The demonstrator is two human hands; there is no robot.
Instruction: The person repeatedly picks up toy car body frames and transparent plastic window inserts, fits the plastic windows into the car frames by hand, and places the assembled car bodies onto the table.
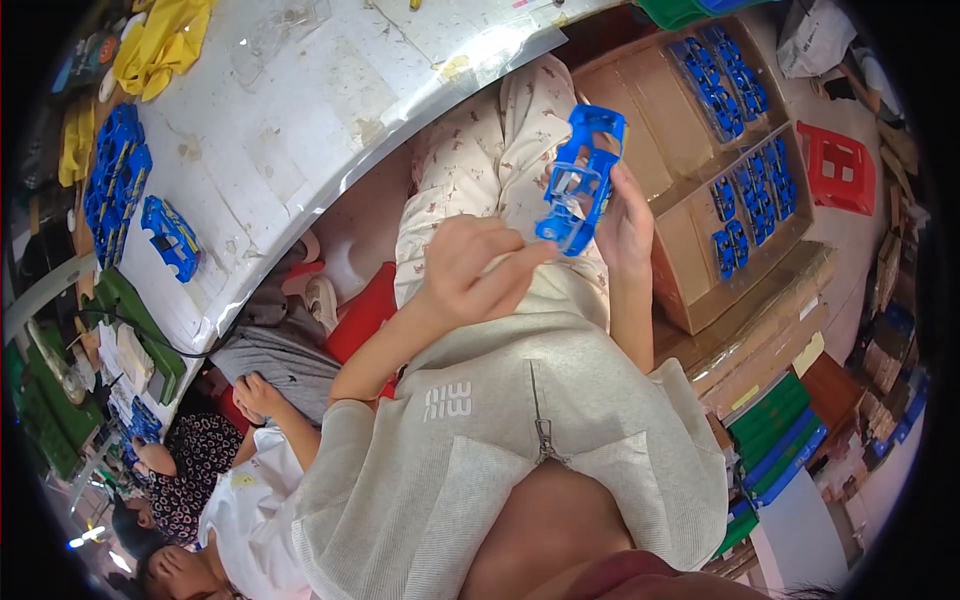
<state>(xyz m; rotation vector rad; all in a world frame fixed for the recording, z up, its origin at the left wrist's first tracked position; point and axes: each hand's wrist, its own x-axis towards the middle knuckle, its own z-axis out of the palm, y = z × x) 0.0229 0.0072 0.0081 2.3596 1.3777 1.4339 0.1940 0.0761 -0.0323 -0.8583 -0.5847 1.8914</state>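
My right hand is closed round the side of a blue toy car body shell, held up over my lap. The shell is tilted, with openings in it. A clear plastic window piece lies against the shell's lower half. My left hand has its fingers curled, with the fingertips pinched at the lower end of the clear piece. How firmly they grip it is partly hidden.
To my right, a divided cardboard box holds rows of blue car shells. Beyond it stands a red plastic stool. A white worktable at the left bears stacked blue shells and a single shell. Other people sit at lower left.
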